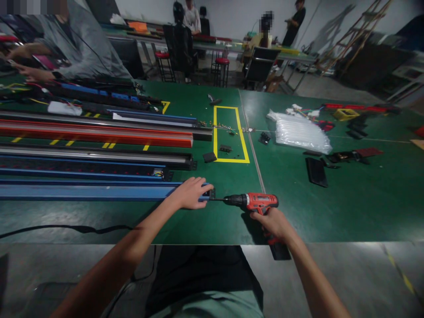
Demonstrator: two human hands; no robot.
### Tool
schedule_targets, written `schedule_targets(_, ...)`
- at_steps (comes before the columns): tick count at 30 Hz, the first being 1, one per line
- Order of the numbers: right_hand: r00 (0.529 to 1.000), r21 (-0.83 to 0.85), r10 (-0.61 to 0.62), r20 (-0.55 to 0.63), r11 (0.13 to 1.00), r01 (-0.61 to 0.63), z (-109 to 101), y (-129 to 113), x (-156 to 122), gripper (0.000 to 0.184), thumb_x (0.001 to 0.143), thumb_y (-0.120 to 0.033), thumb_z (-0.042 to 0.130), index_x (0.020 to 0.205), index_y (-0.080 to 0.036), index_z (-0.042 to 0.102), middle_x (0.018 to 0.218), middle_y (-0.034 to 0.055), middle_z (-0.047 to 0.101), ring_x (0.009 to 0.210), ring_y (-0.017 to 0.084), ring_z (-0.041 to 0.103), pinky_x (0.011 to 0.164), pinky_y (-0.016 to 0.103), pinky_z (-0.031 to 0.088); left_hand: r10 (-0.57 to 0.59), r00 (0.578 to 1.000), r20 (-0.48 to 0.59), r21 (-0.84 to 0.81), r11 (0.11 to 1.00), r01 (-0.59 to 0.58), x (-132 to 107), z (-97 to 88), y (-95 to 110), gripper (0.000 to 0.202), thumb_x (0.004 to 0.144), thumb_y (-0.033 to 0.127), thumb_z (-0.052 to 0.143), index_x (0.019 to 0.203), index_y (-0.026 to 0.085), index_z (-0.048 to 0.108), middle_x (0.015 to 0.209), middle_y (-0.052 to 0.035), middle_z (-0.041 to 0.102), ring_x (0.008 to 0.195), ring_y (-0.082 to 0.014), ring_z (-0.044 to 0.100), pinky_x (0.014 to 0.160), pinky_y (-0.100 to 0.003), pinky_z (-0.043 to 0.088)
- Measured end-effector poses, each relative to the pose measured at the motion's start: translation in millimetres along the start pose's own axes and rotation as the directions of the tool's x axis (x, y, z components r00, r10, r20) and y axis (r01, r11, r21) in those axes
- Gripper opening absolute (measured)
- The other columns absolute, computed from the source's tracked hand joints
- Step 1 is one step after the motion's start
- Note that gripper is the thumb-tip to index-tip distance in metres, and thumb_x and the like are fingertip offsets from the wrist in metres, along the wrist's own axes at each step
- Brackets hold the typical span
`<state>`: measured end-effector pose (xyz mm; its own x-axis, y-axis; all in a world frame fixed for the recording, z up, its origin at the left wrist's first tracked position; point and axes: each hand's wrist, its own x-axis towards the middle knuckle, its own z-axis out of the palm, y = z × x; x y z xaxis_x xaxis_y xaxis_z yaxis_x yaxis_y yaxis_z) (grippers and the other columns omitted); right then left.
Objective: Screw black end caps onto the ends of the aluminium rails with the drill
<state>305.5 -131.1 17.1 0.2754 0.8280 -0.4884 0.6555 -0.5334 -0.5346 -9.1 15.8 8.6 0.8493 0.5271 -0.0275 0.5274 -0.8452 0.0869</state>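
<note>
My right hand is wrapped round the grip of a red and black cordless drill, which points left. Its long thin bit meets the black end cap of a long blue metal profile. Over that same end lies my left hand, its fingers curled round the profile's edges beside the cap. Whether a screw sits at the bit's tip is too small to tell. Just behind, another blue profile with wires at its end lies parallel on the green table.
Black and orange-red profiles lie farther back. Small hardware is scattered around a yellow taped rectangle. To the right are a clear plastic-wrapped bundle and a black phone-like slab. A person in grey works at back left.
</note>
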Motion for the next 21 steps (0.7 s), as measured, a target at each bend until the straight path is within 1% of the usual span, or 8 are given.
schedule_targets(6,1.000,0.000,-0.014,0.017,1.000,0.014,-0.6,-1.2,-0.2,0.029,0.081,-0.046,0.065,0.070,-0.019,0.061,0.059,0.0024,0.065,0.053,0.017,0.063,0.050,0.024,0.044,0.001,1.000,-0.017,0.002,1.000,-0.001,-1.5,-1.9,1.3,0.048,0.084,0.044,0.062,0.128,0.025,0.057,0.108,-0.0106,0.058,0.098,-0.0290,0.059,0.082,-0.039,0.044)
schedule_targets(11,0.999,-0.015,-0.032,-0.008,0.999,0.032,-2.2,-4.4,-1.7,0.028,0.079,-0.045,0.066,0.070,-0.019,0.063,0.060,0.0024,0.066,0.056,0.017,0.063,0.052,0.024,0.044,0.000,1.000,-0.017,-0.002,1.000,0.000,-0.9,-1.5,1.2,0.049,0.084,0.044,0.063,0.128,0.025,0.057,0.109,-0.0105,0.058,0.099,-0.0286,0.059,0.083,-0.039,0.044)
schedule_targets(21,1.000,-0.003,-0.021,-0.002,1.000,0.021,-3.0,-5.5,-3.3,0.030,0.080,-0.046,0.066,0.068,-0.019,0.062,0.061,0.0031,0.066,0.057,0.017,0.063,0.052,0.024,0.043,0.001,1.000,-0.024,0.008,1.000,-0.001,-1.4,-1.1,1.5,0.049,0.084,0.045,0.062,0.129,0.025,0.056,0.109,-0.0106,0.058,0.099,-0.0283,0.059,0.082,-0.038,0.044)
